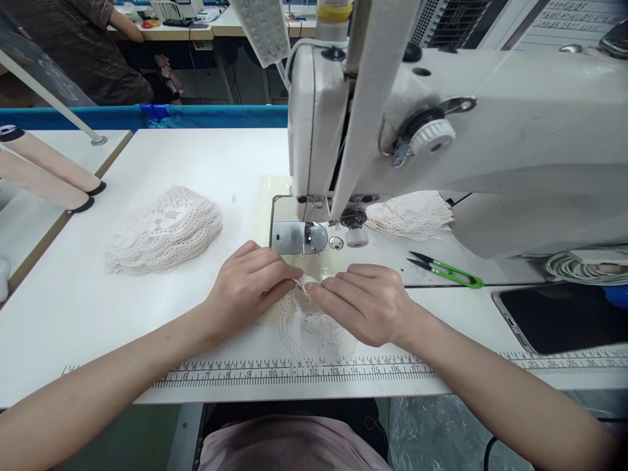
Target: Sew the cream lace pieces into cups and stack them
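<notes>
Between my two hands is a sheer white lace piece (pixel 318 330), its lower part lying over the table's front edge near the printed ruler. My left hand (pixel 250 281) pinches the top edge of the lace between thumb and forefinger. Close against it, my right hand (pixel 366 304) pinches the same edge from the other side. Both hands are just in front of the needle plate (pixel 289 239) of a white sewing machine (pixel 338 131). The presser foot (pixel 309 232) stands behind the fingertips, and the lace is apart from it.
A stack of lace pieces (pixel 167 229) lies on the left, and more lace (pixel 412 214) sits behind the needle area. Green thread snips (pixel 446 269), a phone (pixel 564 317) and a coiled cord (pixel 589 265) are at right. Padded rollers (pixel 49 170) stand at far left. Another person (pixel 88 52) sits beyond.
</notes>
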`<state>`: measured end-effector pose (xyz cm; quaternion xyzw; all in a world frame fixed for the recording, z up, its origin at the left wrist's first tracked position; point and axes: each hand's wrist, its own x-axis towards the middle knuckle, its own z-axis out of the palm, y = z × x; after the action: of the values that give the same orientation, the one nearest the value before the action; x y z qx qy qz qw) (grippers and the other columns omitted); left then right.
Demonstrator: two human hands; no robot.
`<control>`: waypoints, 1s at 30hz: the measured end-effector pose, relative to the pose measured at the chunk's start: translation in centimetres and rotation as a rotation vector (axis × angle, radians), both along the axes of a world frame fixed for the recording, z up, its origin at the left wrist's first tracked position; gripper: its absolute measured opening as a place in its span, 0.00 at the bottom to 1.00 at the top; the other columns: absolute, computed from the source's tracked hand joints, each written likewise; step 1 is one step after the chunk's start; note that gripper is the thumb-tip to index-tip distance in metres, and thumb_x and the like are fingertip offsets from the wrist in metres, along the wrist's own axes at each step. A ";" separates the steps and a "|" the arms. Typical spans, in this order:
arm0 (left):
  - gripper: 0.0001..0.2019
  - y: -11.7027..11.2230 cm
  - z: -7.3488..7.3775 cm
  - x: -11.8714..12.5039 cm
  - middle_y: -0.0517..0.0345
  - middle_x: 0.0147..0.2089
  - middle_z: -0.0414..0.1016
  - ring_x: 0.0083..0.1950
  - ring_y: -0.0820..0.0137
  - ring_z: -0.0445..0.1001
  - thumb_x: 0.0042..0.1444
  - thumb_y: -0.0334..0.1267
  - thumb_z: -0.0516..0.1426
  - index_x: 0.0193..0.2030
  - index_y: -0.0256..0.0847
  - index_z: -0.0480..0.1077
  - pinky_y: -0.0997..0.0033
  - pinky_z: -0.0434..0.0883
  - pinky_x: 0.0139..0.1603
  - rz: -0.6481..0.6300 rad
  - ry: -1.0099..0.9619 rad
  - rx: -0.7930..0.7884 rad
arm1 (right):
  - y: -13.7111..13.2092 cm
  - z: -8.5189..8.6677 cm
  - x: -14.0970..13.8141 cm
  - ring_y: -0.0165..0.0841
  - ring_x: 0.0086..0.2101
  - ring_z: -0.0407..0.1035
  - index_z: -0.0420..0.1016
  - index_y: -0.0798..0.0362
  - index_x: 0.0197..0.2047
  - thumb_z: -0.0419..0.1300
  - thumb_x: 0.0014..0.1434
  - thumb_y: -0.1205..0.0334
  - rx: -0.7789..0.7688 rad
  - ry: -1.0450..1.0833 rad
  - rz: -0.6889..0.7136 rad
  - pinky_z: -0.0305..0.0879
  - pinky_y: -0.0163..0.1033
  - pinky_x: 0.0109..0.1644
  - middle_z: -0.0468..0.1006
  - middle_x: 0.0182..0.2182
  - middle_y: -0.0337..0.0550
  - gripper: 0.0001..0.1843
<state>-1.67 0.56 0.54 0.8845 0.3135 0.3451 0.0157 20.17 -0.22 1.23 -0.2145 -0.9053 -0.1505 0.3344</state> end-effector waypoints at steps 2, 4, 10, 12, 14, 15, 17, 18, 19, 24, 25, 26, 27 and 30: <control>0.04 -0.2 0.6 0.1 0.64 0.28 0.75 0.29 0.75 0.72 0.62 0.31 0.58 0.35 0.41 0.72 0.72 0.66 0.31 -0.005 -0.024 -0.193 | 0.1 0.5 0.2 0.23 0.18 0.60 0.75 0.53 0.29 0.57 0.63 0.70 -0.217 0.070 0.024 0.54 0.33 0.21 0.74 0.19 0.31 0.11; 0.06 -0.4 1.3 0.3 0.65 0.27 0.75 0.27 0.76 0.71 0.62 0.35 0.59 0.32 0.41 0.72 0.74 0.65 0.27 -0.088 -0.039 -0.548 | 0.4 1.4 0.6 0.22 0.19 0.62 0.77 0.53 0.31 0.60 0.63 0.66 -0.662 0.131 0.075 0.56 0.31 0.22 0.74 0.20 0.31 0.08; 0.08 -0.2 1.1 0.7 0.65 0.27 0.74 0.28 0.74 0.71 0.62 0.36 0.59 0.31 0.41 0.73 0.72 0.66 0.30 -0.105 0.020 -0.818 | 1.5 2.1 0.6 0.23 0.19 0.59 0.78 0.53 0.32 0.62 0.62 0.59 -1.381 0.158 -0.052 0.53 0.31 0.21 0.70 0.18 0.31 0.08; 0.07 0.1 0.3 0.8 0.64 0.28 0.74 0.30 0.73 0.71 0.61 0.35 0.59 0.31 0.40 0.72 0.68 0.64 0.35 0.020 0.107 -0.563 | 1.8 1.2 0.2 0.23 0.21 0.63 0.80 0.52 0.34 0.61 0.63 0.61 -1.200 0.143 -0.202 0.54 0.32 0.25 0.75 0.22 0.33 0.08; 0.05 0.5 -0.5 0.7 0.63 0.30 0.74 0.32 0.70 0.71 0.60 0.38 0.61 0.35 0.39 0.71 0.66 0.63 0.38 0.111 0.167 -0.412 | 2.0 0.2 -0.2 0.25 0.23 0.66 0.81 0.51 0.37 0.59 0.64 0.60 -1.038 0.101 -0.296 0.54 0.33 0.27 0.79 0.27 0.36 0.09; 0.07 0.6 -0.8 0.7 0.62 0.32 0.74 0.34 0.69 0.72 0.59 0.39 0.62 0.38 0.39 0.71 0.65 0.63 0.38 0.139 0.180 -0.361 | 2.0 -0.2 -0.4 0.25 0.24 0.67 0.81 0.50 0.39 0.58 0.65 0.60 -0.990 0.084 -0.321 0.55 0.33 0.28 0.80 0.29 0.37 0.10; 0.11 0.8 -1.3 0.6 0.58 0.36 0.76 0.37 0.67 0.73 0.59 0.41 0.62 0.44 0.37 0.71 0.65 0.64 0.38 0.162 0.198 -0.218 | 2.2 -0.8 -0.6 0.28 0.27 0.70 0.81 0.49 0.40 0.56 0.66 0.59 -0.942 0.063 -0.347 0.56 0.34 0.30 0.81 0.30 0.38 0.12; 0.11 0.8 -1.4 0.5 0.56 0.39 0.77 0.39 0.66 0.74 0.59 0.41 0.62 0.45 0.37 0.71 0.64 0.64 0.38 0.153 0.212 -0.123 | 2.3 -1.0 -0.7 0.29 0.28 0.71 0.81 0.49 0.41 0.56 0.67 0.58 -0.931 0.055 -0.358 0.57 0.34 0.31 0.81 0.31 0.39 0.12; 0.11 0.8 -1.4 0.4 0.54 0.41 0.77 0.40 0.65 0.74 0.60 0.40 0.61 0.46 0.37 0.71 0.64 0.64 0.38 0.128 0.230 -0.026 | 2.4 -1.1 -0.7 0.30 0.30 0.72 0.81 0.49 0.41 0.55 0.67 0.58 -0.918 0.047 -0.368 0.57 0.35 0.32 0.81 0.31 0.40 0.13; 0.06 0.3 -1.2 0.2 0.56 0.42 0.80 0.40 0.66 0.74 0.60 0.32 0.60 0.44 0.37 0.75 0.64 0.64 0.37 0.004 0.317 0.276 | 3.2 -1.7 -0.8 0.31 0.31 0.71 0.81 0.49 0.41 0.53 0.68 0.55 -0.825 -0.011 -0.426 0.55 0.36 0.32 0.81 0.32 0.40 0.14; 0.07 0.1 -1.2 0.2 0.57 0.43 0.81 0.40 0.66 0.74 0.60 0.31 0.60 0.45 0.37 0.75 0.64 0.65 0.37 0.007 0.333 0.292 | 3.4 -1.8 -0.7 0.31 0.30 0.71 0.81 0.49 0.42 0.53 0.68 0.54 -0.789 -0.026 -0.465 0.54 0.36 0.31 0.81 0.33 0.41 0.15; 0.08 0.0 -1.1 0.2 0.57 0.46 0.81 0.42 0.65 0.74 0.61 0.31 0.60 0.47 0.36 0.75 0.63 0.65 0.38 0.013 0.351 0.294 | 3.5 -1.8 -0.5 0.31 0.29 0.71 0.80 0.50 0.43 0.53 0.68 0.53 -0.740 -0.049 -0.518 0.52 0.36 0.30 0.82 0.33 0.42 0.16; 0.09 0.0 -1.0 0.2 0.57 0.49 0.81 0.43 0.65 0.75 0.62 0.32 0.59 0.49 0.36 0.74 0.63 0.65 0.39 0.021 0.373 0.283 | 3.5 -1.7 -0.2 0.31 0.28 0.70 0.80 0.51 0.43 0.53 0.68 0.53 -0.681 -0.076 -0.579 0.50 0.37 0.29 0.82 0.34 0.43 0.17; 0.13 -0.1 -0.9 0.3 0.58 0.55 0.79 0.48 0.65 0.75 0.64 0.34 0.57 0.55 0.36 0.72 0.62 0.66 0.42 0.040 0.420 0.225 | 3.0 -1.2 0.4 0.31 0.25 0.67 0.81 0.53 0.43 0.51 0.68 0.54 -0.502 -0.161 -0.709 0.45 0.38 0.27 0.81 0.32 0.44 0.19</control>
<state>-1.39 0.51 -0.32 0.9268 0.2868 0.1864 -0.1552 20.62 2.75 0.08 -0.5740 -0.8074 -0.0476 0.1279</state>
